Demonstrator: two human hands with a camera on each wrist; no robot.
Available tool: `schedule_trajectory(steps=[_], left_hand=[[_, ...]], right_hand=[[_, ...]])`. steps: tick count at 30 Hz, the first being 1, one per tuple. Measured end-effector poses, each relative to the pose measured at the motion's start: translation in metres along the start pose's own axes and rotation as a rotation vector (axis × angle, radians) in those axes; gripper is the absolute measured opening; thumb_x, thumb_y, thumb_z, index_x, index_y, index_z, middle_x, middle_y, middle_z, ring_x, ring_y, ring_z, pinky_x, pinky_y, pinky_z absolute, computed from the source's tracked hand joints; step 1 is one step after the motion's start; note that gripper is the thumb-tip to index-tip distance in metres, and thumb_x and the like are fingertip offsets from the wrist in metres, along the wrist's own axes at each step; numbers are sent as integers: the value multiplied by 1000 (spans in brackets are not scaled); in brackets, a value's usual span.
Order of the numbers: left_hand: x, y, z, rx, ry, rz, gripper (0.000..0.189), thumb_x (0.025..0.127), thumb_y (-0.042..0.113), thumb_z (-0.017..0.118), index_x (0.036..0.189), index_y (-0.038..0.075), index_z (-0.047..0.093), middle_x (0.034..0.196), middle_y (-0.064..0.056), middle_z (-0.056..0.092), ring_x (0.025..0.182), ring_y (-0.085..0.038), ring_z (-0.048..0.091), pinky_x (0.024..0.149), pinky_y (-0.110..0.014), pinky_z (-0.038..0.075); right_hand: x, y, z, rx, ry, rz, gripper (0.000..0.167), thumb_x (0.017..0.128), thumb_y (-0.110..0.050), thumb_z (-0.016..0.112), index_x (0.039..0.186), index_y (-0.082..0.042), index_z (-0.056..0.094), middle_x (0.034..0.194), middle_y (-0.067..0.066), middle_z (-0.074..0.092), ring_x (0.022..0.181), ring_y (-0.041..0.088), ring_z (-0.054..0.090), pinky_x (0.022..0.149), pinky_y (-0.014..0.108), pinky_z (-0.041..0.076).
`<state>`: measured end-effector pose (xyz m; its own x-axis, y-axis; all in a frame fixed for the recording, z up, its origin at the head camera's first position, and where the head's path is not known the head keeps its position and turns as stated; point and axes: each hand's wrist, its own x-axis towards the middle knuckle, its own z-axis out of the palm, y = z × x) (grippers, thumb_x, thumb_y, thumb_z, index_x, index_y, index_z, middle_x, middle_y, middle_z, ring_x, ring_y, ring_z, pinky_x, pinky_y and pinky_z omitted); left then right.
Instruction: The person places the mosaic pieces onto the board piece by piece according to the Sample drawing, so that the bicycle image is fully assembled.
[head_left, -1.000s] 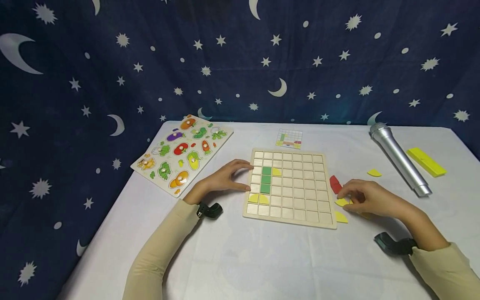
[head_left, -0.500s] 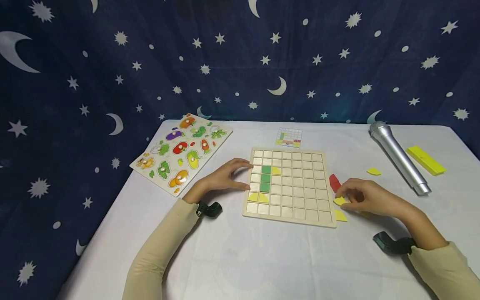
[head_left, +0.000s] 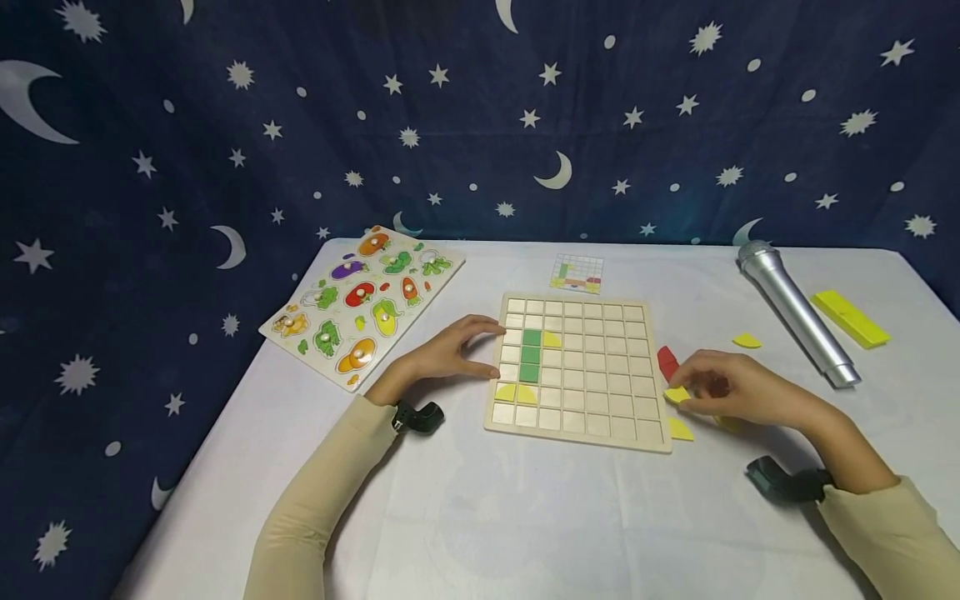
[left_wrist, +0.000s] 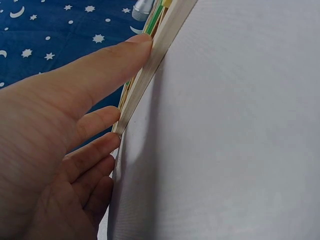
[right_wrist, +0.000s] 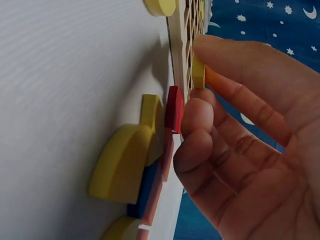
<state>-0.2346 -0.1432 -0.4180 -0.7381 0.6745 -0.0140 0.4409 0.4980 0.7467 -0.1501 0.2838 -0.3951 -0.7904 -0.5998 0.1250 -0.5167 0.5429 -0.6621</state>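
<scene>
My right hand [head_left: 731,387] pinches a yellow quarter-circle tile [right_wrist: 199,74] between thumb and fingers, just above the table by the right edge of the wooden grid board [head_left: 607,362]. My left hand [head_left: 450,350] touches the board's left edge with thumb and fingertips, fingers mostly extended. Set in the board are a column of green square tiles [head_left: 530,355], a single yellow quarter-circle [head_left: 551,340] and a yellow pair [head_left: 516,393]. In the right wrist view, red [right_wrist: 173,109], blue [right_wrist: 145,187] and yellow tiles [right_wrist: 122,162] lie below the right hand, which partly hides them in the head view.
Behind the board lies a small pattern card [head_left: 577,273]. A vegetable puzzle [head_left: 371,292] is at the left. Toward the right are a silver microphone [head_left: 798,312], a yellow block [head_left: 850,318] and a loose yellow tile [head_left: 747,341]. Another yellow tile [head_left: 680,429] lies near the board's front right corner.
My right hand has lifted the yellow quarter-circle tile slightly off the table, shifting a little toward the board. My left hand stays at the board's edge.
</scene>
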Motion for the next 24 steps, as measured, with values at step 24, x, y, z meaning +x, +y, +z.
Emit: schedule_trajectory(steps=[24], left_hand=[[0, 1, -1, 25, -5, 10, 69, 81, 17, 81, 141, 4, 50, 146, -17, 40, 140, -30, 33, 117, -44, 24]], right_hand=[[25, -23, 15, 100, -78, -49, 24, 81, -9, 79, 102, -10, 68, 76, -12, 55, 65, 6, 53, 60, 20, 46]])
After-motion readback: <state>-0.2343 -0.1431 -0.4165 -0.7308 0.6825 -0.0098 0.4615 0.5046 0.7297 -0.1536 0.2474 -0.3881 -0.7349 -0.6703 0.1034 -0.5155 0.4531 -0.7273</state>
